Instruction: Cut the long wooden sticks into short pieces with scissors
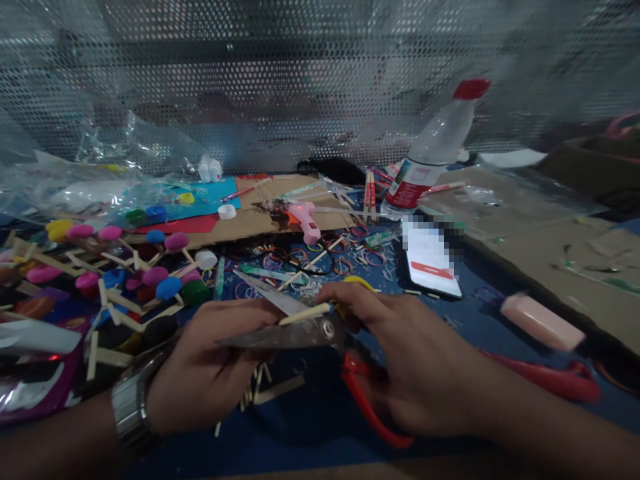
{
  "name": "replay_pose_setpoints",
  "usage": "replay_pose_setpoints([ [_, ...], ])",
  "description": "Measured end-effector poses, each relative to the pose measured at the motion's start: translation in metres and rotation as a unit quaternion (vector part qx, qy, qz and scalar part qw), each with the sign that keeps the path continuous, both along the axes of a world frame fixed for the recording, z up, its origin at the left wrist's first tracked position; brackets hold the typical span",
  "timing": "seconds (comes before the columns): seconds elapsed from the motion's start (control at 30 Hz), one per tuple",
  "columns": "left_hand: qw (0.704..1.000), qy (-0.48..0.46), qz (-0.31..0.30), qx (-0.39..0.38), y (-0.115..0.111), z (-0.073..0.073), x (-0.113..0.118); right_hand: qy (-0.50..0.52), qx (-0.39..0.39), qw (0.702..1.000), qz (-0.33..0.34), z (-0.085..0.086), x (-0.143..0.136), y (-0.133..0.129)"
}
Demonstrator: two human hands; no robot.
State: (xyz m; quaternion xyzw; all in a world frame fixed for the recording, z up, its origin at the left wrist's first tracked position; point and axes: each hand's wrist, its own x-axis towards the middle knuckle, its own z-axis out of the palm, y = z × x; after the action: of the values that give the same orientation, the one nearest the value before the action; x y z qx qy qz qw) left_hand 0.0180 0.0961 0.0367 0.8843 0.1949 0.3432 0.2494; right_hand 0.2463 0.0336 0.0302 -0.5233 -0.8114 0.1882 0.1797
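Observation:
My right hand (pixel 420 353) grips a pair of scissors (pixel 270 338) with red and yellow handles. Their blades are spread apart and point left, toward my left hand (pixel 205 363). Between the blades, near the pivot, lies a thin pale wooden stick (pixel 306 314), its tip by my right fingers. My left hand is closed on the stick, with its other end hidden behind the blade and fingers. Below the hands, several short cut sticks (pixel 257 387) and a flat strip of wood (pixel 280 389) rest on the blue table surface (pixel 310 427).
At left is a pile of colourful pieces with sticks (pixel 150 277). A pink glue gun (pixel 305 220) lies on cardboard (pixel 240 223), among scattered rubber bands (pixel 345 265). A bottle (pixel 425 153), a phone (pixel 433 260) and a pink block (pixel 543 321) are to the right.

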Motion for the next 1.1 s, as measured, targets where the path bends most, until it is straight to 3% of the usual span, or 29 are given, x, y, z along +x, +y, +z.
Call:
replay_pose_setpoints([
  [0.33, 0.999, 0.004, -0.012, -0.036, -0.003, 0.004, 0.003, -0.025, 0.010, 0.999, 0.019, 0.004, -0.002, -0.001],
  [0.73, 0.999, -0.020, -0.047, -0.018, 0.001, 0.002, 0.004, -0.030, -0.006, 0.999, 0.019, 0.004, -0.001, -0.002],
  [1.1, 1.000, -0.005, -0.015, 0.004, -0.006, 0.001, 0.000, -0.087, 0.047, 0.995, 0.006, 0.005, -0.004, -0.012],
])
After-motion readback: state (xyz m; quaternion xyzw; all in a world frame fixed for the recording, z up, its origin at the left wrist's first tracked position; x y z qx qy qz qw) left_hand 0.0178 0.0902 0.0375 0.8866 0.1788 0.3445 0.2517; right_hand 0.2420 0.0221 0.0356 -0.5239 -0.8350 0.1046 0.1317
